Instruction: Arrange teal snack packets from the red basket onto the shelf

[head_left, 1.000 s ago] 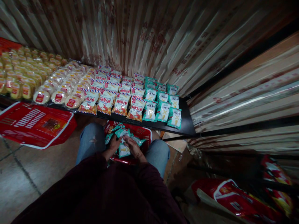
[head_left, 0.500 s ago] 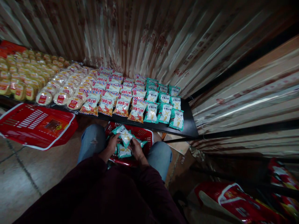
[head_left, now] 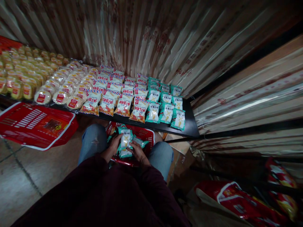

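Between my knees stands a red shopping basket (head_left: 149,136) holding several green-and-white snack bags. Over it, one green-and-white snack bag (head_left: 126,138) is held roughly upright, its printed front facing me. My left hand (head_left: 115,144) is closed on the bag's left edge. From the right, my right hand (head_left: 137,150) grips the lower right side with thumb and fingers. Another green snack bag (head_left: 125,153) lies under the held one, partly covered by it.
Ahead runs a black shelf (head_left: 190,121) with rows of green snack bags (head_left: 167,113), orange-and-white snack bags (head_left: 109,102) and round wrapped packs (head_left: 74,101). A second red basket (head_left: 35,124) stands at left. Corrugated sheeting (head_left: 142,34) rises behind the shelf. Red bags (head_left: 236,198) lie lower right.
The held snack bag has turned from a tilt to nearly upright. My right hand has shifted slightly lower along it. The whole view has moved a little.
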Demonstrator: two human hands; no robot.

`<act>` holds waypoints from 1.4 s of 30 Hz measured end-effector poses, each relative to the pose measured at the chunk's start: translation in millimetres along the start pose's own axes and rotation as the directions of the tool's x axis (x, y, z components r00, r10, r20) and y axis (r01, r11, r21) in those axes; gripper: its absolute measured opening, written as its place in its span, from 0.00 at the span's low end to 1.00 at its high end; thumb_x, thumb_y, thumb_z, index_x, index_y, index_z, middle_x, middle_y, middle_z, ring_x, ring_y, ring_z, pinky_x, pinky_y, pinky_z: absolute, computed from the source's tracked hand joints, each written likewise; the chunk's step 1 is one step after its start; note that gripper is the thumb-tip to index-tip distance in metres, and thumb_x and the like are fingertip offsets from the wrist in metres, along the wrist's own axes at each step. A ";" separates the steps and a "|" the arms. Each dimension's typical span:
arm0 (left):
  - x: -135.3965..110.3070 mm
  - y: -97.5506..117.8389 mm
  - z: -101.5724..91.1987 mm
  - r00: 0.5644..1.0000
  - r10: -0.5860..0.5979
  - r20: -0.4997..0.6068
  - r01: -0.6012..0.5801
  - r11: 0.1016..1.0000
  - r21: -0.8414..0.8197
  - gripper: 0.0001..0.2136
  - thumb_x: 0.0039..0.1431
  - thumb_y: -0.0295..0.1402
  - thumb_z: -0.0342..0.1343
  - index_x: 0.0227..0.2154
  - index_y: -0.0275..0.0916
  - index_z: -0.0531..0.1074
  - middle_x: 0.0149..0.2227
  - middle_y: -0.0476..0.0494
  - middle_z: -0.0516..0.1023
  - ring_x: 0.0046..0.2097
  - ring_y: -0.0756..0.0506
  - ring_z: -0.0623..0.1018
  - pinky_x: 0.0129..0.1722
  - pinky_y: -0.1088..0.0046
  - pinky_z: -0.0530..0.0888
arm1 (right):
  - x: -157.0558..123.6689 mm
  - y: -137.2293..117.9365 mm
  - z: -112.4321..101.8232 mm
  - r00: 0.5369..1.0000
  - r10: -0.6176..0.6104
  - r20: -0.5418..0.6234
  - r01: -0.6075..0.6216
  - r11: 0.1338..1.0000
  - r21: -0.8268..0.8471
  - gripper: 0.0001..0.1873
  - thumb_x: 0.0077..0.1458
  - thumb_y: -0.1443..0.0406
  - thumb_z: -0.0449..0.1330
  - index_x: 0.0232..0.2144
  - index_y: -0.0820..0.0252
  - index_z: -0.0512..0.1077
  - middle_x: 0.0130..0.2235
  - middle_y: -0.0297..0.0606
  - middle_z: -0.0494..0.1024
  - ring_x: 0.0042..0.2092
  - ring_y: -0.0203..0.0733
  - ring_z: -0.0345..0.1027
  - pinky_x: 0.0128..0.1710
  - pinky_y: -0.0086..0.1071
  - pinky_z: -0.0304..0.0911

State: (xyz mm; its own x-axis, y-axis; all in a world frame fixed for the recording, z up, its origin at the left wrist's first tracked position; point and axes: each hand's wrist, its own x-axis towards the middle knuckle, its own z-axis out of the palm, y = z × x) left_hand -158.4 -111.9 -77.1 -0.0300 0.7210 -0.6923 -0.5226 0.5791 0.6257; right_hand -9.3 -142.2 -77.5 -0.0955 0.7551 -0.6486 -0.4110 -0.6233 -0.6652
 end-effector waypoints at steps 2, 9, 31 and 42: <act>0.5 -0.9 -0.4 1.000 -0.007 0.011 0.007 1.000 0.020 0.17 0.43 0.41 0.61 0.36 0.36 0.72 0.30 0.43 0.79 0.31 0.43 0.79 0.30 0.69 0.74 | 0.6 -0.3 0.5 1.000 -0.022 -0.013 0.021 1.000 -0.009 0.18 0.39 0.59 0.69 0.34 0.55 0.73 0.41 0.34 0.78 0.43 0.42 0.71 0.41 0.35 0.68; -10.8 -3.7 1.0 0.990 -0.041 0.138 0.019 0.987 0.157 0.18 0.38 0.41 0.64 0.33 0.36 0.74 0.29 0.45 0.80 0.32 0.42 0.79 0.30 0.70 0.73 | 3.8 -2.6 -2.7 0.994 -0.083 -0.076 0.083 0.997 -0.008 0.21 0.41 0.49 0.66 0.35 0.54 0.72 0.36 0.32 0.79 0.40 0.42 0.72 0.39 0.34 0.67; -16.8 -9.5 -3.1 0.973 -0.095 0.209 0.030 0.955 0.295 0.28 0.38 0.41 0.70 0.45 0.38 0.73 0.43 0.38 0.79 0.43 0.39 0.79 0.40 0.67 0.74 | 2.1 -1.4 -0.7 0.966 -0.188 -0.178 0.203 0.977 0.070 0.23 0.41 0.49 0.65 0.34 0.58 0.72 0.34 0.35 0.80 0.38 0.43 0.73 0.38 0.35 0.68; -25.9 -1.5 -0.1 0.976 0.025 0.217 -0.088 0.954 0.288 0.23 0.41 0.49 0.65 0.37 0.38 0.74 0.37 0.42 0.79 0.37 0.43 0.78 0.35 0.72 0.73 | -28.7 -4.9 9.4 0.994 -0.114 0.000 0.114 0.993 0.043 0.26 0.40 0.56 0.69 0.43 0.54 0.69 0.41 0.36 0.79 0.41 0.45 0.74 0.39 0.36 0.70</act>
State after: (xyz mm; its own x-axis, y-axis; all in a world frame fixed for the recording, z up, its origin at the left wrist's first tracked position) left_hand -156.9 -131.6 -60.1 0.1424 0.8003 -0.5824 -0.2504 0.5984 0.7611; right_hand -13.1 -159.0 -52.2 -0.0478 0.8210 -0.5690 -0.4576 -0.5244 -0.7181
